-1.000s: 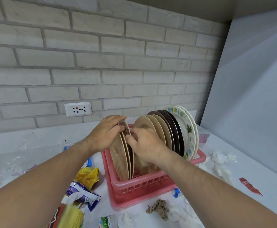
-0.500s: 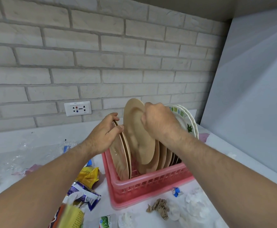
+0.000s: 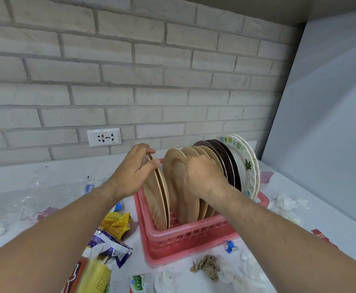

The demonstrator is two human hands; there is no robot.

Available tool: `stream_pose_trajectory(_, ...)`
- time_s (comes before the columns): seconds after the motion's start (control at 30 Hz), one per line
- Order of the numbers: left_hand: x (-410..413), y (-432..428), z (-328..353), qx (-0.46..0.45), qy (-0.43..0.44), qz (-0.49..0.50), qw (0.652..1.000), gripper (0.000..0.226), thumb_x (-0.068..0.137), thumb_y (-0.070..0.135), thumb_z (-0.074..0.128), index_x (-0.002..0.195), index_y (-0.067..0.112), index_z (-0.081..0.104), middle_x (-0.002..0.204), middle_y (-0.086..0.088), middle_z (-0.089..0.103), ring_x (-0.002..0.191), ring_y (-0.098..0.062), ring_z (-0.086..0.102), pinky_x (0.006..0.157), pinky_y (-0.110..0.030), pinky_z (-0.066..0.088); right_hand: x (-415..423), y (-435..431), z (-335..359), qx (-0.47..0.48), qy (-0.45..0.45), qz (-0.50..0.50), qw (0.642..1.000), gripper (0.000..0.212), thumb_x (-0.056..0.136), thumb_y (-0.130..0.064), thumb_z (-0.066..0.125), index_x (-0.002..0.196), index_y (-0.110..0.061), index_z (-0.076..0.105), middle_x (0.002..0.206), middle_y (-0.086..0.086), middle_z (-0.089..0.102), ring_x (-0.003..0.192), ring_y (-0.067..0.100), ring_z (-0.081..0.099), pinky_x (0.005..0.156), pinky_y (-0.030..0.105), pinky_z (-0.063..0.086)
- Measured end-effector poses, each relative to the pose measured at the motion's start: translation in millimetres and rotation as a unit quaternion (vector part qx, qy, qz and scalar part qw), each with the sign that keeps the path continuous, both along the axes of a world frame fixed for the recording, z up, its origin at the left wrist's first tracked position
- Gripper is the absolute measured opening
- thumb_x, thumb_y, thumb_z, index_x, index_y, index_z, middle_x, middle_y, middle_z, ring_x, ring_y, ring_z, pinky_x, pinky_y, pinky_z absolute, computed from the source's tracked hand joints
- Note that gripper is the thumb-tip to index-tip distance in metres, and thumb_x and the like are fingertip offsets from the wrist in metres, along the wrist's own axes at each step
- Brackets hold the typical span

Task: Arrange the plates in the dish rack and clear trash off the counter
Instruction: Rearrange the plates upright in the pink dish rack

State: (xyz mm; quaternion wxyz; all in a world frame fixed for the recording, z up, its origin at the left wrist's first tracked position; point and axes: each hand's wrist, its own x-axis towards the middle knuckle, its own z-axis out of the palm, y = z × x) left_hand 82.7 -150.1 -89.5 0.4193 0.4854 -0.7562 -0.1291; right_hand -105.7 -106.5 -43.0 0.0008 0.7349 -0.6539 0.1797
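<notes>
A pink dish rack (image 3: 185, 240) stands on the white counter (image 3: 299, 218) and holds several plates on edge. My left hand (image 3: 134, 172) grips the top rims of two beige plates (image 3: 158, 199) at the rack's left end. My right hand (image 3: 204, 176) is closed on a beige plate (image 3: 175, 176) standing in the middle, just left of more beige plates. Behind them stand dark brown plates (image 3: 225, 157) and white patterned plates (image 3: 246, 166). Wrappers (image 3: 113, 233) and crumpled tissues (image 3: 287, 201) lie around the rack.
A brick wall with a power socket (image 3: 104, 137) runs behind the counter. A grey panel (image 3: 331, 123) closes off the right side. Clear plastic (image 3: 35, 195) lies at the left; a brown paper wad (image 3: 206, 266), a blue scrap (image 3: 229, 246) and a red wrapper (image 3: 322, 237) lie in front and right.
My right hand lifted a beige plate up out of the rack, then lowered it back into a slot right of the left pair. My left hand stayed on the two left plates.
</notes>
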Motion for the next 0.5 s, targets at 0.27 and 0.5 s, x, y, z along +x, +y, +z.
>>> stream_pose_trajectory(0.27, 0.6, 1.2, 1.0, -0.001, -0.021, 0.016, 1.0, 0.052, 0.086, 0.052, 0.037, 0.127, 0.022, 0.05, 0.124, 0.008, 0.038, 0.119, -0.006, 0.038, 0.096, -0.025, 0.03, -6.0, 2.9, 6.4, 0.048, 0.012, -0.027, 0.998, 0.013, 0.087, 0.001, 0.048, 0.082, -0.008, 0.056, 0.074, 0.004, 0.053, 0.061, 0.018, 0.053, 0.047, 0.026, 0.04)
stream_pose_trajectory(0.5, 1.5, 1.0, 3.2, -0.022, -0.066, 0.028, 0.997, 0.058, 0.088, 0.053, 0.033, 0.133, 0.02, 0.049, 0.131, 0.006, 0.044, 0.125, -0.009, 0.038, 0.098, -0.025, 0.03, -10.5, 12.4, 18.5, -0.103, 0.128, 0.029, 0.986, 0.017, 0.101, -0.027, 0.043, 0.093, -0.016, 0.053, 0.074, -0.006, 0.043, 0.065, 0.015, 0.042, 0.054, 0.026, 0.034)
